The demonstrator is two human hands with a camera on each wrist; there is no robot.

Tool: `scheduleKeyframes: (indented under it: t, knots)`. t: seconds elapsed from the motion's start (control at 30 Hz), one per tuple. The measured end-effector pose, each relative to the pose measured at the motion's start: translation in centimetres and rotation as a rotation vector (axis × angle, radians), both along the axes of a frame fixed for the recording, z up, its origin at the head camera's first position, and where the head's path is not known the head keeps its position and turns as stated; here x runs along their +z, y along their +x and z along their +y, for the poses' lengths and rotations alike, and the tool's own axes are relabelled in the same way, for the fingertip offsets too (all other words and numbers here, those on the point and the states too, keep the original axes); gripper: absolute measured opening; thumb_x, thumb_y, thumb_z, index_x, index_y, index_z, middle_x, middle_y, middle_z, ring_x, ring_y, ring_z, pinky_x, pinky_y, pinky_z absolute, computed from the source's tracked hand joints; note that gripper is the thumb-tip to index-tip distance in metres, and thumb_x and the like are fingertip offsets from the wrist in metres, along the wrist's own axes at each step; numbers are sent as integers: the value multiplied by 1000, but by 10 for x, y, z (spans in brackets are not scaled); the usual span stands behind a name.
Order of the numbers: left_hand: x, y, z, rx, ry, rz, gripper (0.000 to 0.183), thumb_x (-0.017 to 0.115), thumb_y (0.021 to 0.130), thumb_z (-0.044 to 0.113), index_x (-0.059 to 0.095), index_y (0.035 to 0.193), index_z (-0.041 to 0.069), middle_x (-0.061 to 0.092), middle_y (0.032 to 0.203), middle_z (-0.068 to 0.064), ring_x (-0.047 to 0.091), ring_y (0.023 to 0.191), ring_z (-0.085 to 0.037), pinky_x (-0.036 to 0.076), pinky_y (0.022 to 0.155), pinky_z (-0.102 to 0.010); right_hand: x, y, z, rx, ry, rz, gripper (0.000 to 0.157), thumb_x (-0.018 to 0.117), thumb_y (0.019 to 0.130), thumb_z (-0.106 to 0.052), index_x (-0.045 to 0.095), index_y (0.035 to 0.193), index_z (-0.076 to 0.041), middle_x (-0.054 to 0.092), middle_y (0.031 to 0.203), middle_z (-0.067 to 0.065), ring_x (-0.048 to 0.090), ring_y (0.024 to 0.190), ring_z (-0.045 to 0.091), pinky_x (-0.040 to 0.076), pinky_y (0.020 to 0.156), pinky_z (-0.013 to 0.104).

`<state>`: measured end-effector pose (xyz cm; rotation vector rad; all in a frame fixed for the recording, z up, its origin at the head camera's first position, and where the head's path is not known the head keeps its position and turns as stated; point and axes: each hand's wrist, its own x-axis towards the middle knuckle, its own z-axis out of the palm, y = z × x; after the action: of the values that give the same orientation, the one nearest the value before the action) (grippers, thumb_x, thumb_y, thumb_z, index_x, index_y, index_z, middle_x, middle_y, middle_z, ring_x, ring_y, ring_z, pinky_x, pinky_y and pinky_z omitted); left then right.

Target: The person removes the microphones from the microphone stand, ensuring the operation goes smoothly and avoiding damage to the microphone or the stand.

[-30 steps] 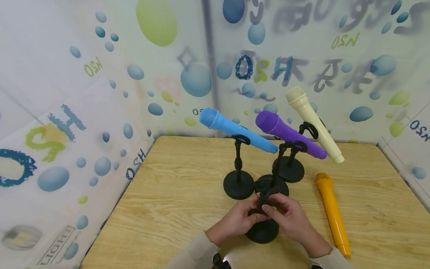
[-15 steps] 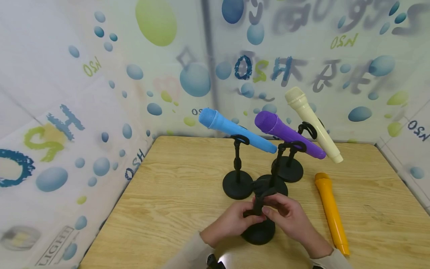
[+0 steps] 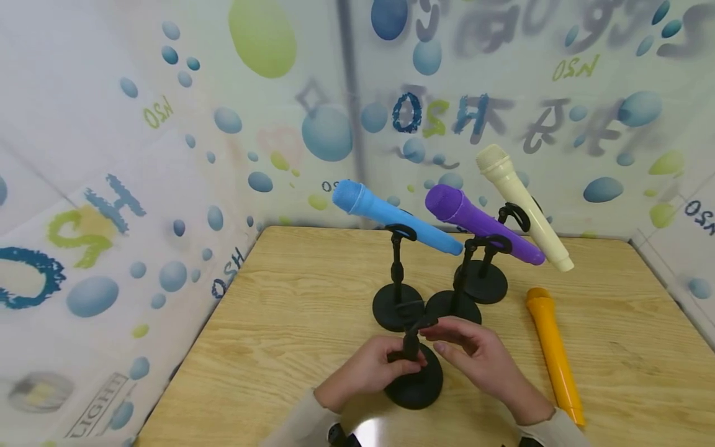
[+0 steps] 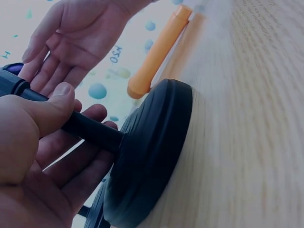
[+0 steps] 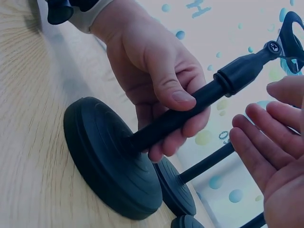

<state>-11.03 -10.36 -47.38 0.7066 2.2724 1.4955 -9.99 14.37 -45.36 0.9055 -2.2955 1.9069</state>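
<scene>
My left hand (image 3: 371,366) grips the pole of a black desktop microphone stand (image 3: 416,385), thumb on one side and fingers round the other. The stand's round base is close over the table, its clip at the top holding no microphone. Beside the pole, my right hand (image 3: 480,357) has its fingers extended and holds nothing. In the right wrist view the stand's clip (image 5: 290,40) and collar show clearly. An orange microphone (image 3: 555,354) lies on the table to the right of my right hand.
Behind the hands, three black stands bear a blue microphone (image 3: 396,217), a purple microphone (image 3: 483,223) and a cream microphone (image 3: 525,205), all tilted. The wooden table (image 3: 290,298) meets patterned fabric walls (image 3: 290,155) at the back and sides.
The stand has shifted left and away from the standing ones, carried by my left hand. My right hand has let go of its pole and stays near it.
</scene>
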Motion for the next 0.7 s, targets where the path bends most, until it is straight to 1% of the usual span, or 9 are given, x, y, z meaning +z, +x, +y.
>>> scheduleKeyframes:
  t: [0.17,0.33,0.53,0.7]
  knots:
    - [2,3,-12,27,-18,17,8,79,100,15,83,106,11,83,108,-2,72,105,-1,56,98,-22,3,-3,-4,27,20,-38,27,64,106,0,70,132,-5,77,127,18,75,115,9,59,100,22]
    - [3,6,-26,53,-39,39,8,80,99,16,83,105,11,84,107,-4,73,104,-3,57,96,-22,4,-6,-9,47,17,-35,27,64,106,0,71,133,-5,76,129,17,75,116,14,60,99,24]
    - [4,9,-41,117,-63,43,7,80,99,16,83,105,13,83,107,-2,74,109,-10,56,99,-24,1,-9,-15,65,17,-16,27,65,106,0,72,132,-7,77,129,16,75,116,15,61,99,26]
    - [3,10,-57,170,-80,66,7,80,100,17,83,105,16,83,109,2,74,112,-13,56,101,-26,0,-11,-20,65,31,-38,26,67,106,-4,73,130,-10,77,129,16,75,116,19,60,101,26]
